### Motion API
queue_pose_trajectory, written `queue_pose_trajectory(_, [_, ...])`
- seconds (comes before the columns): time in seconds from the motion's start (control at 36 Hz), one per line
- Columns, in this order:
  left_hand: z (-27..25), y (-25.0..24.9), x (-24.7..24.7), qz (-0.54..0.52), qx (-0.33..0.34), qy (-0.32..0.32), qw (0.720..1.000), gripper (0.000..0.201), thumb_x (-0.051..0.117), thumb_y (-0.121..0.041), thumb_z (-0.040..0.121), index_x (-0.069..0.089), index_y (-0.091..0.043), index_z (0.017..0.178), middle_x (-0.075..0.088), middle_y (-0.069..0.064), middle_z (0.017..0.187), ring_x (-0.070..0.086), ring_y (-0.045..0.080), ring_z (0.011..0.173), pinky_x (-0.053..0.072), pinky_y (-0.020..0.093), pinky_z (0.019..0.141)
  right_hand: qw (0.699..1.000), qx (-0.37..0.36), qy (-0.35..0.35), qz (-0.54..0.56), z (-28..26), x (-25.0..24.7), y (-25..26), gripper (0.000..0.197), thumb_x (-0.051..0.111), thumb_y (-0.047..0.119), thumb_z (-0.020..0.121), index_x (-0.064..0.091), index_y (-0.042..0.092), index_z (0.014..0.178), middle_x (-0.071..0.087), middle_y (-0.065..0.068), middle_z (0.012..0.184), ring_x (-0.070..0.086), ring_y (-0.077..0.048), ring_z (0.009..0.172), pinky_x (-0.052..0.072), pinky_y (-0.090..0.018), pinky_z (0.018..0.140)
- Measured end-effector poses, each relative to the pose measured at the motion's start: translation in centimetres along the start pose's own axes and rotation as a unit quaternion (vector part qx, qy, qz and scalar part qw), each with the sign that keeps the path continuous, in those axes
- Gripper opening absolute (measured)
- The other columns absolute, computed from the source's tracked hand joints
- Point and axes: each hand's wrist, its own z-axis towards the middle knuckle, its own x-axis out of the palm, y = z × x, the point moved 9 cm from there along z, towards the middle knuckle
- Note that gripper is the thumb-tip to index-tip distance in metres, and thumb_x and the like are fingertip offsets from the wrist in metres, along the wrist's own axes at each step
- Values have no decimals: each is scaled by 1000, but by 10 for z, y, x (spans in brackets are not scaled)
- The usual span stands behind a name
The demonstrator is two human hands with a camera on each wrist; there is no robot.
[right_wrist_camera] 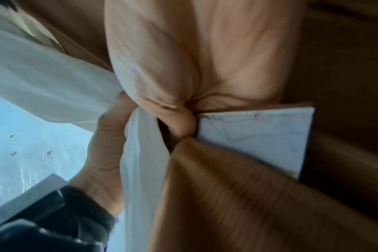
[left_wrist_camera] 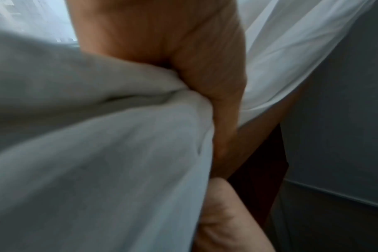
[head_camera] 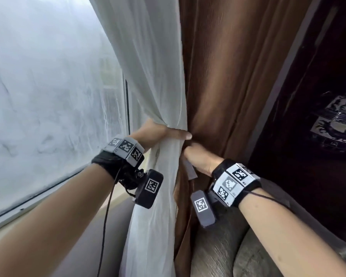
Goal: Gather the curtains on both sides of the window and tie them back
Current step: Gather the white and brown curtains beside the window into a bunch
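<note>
A white sheer curtain (head_camera: 154, 80) hangs beside a brown drape (head_camera: 214, 76) at the window's right side. My left hand (head_camera: 168, 132) grips the gathered sheer, thumb across its front and fingers hidden behind. Just below and to the right, my right hand (head_camera: 194, 156) grips the bunched brown drape, with a flat pale strip (head_camera: 190, 170) sticking out of its grip. In the left wrist view my left hand (left_wrist_camera: 205, 76) squeezes the white curtain (left_wrist_camera: 97, 153). The right wrist view shows my right hand (right_wrist_camera: 183, 122) closed on brown drape (right_wrist_camera: 227, 196) and the pale strip (right_wrist_camera: 255, 136).
The fogged window pane (head_camera: 48, 96) and its sill (head_camera: 18, 218) fill the left. A grey-brown upholstered armrest (head_camera: 218, 252) lies below the curtains. To the right is a dark recess holding a patterned black-and-white vase (head_camera: 336, 124).
</note>
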Motion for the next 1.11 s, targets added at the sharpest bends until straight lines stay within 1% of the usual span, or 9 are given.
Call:
queue_pose_trajectory(0.17, [11,6,-14,25,5,-52,998,31,84,-8,70,63,-22,88,71,-1,92,68,15,89,56,33,82,998,-13,49,-21,2,4,0,31,44,-12,97,58,-8,124,63,-6,109,59,-14,105,50,-14,85])
queue_pose_trajectory(0.31, [19,1,-27,40,26,-49,998,19,81,-9,74,65,-15,81,72,-10,70,68,-4,67,54,14,61,987,-68,-95,-113,14,-22,3,40,72,4,85,52,22,55,50,18,41,44,5,45,38,-19,53])
queue_pose_trajectory(0.5, [43,14,-60,25,24,-92,995,37,83,-9,72,66,-13,106,71,4,97,69,20,90,58,27,68,863,-156,-325,-353,-4,-38,54,37,65,3,68,53,-1,103,63,-24,103,59,-44,96,48,-45,83])
queue_pose_trajectory(0.69, [64,23,-70,23,31,-113,993,39,79,-10,75,62,-12,110,67,3,98,65,17,88,53,25,65,721,-123,-571,-371,-24,-75,61,91,77,45,55,40,22,134,31,-14,147,32,-30,125,27,-46,100])
queue_pose_trajectory(0.81, [75,24,-62,39,39,-105,993,60,87,-25,65,61,-17,118,68,2,109,65,22,100,56,42,86,840,-37,-511,-177,-8,-98,29,129,82,45,56,2,17,152,7,-18,159,19,-31,145,24,-44,117])
queue_pose_trajectory(0.86, [78,21,-58,45,52,-91,993,66,91,-39,56,66,-24,114,69,-4,109,66,16,102,57,39,87,909,34,-402,-101,8,-98,10,100,83,32,65,29,3,146,43,-15,144,45,-28,133,41,-36,110])
queue_pose_trajectory(0.94, [85,22,-54,90,67,-66,992,73,92,-55,47,69,-27,111,70,-8,112,65,12,110,55,32,91,923,78,-351,-139,12,-101,3,40,72,15,76,59,-2,109,66,-12,104,64,-27,98,53,-33,83])
queue_pose_trajectory(1.03, [95,28,-64,110,47,-90,989,121,89,-70,22,45,-33,129,52,-6,128,50,17,124,48,39,100,942,64,-306,-118,16,-96,0,40,68,8,69,65,-2,107,72,-16,102,68,-32,98,59,-44,84])
queue_pose_trajectory(1.11, [87,18,-57,83,56,-7,995,89,97,-36,47,51,-28,123,60,-8,119,60,1,109,53,24,90,958,62,-267,-82,14,-88,3,35,62,-5,70,67,-8,105,70,-27,108,67,-42,102,56,-57,88])
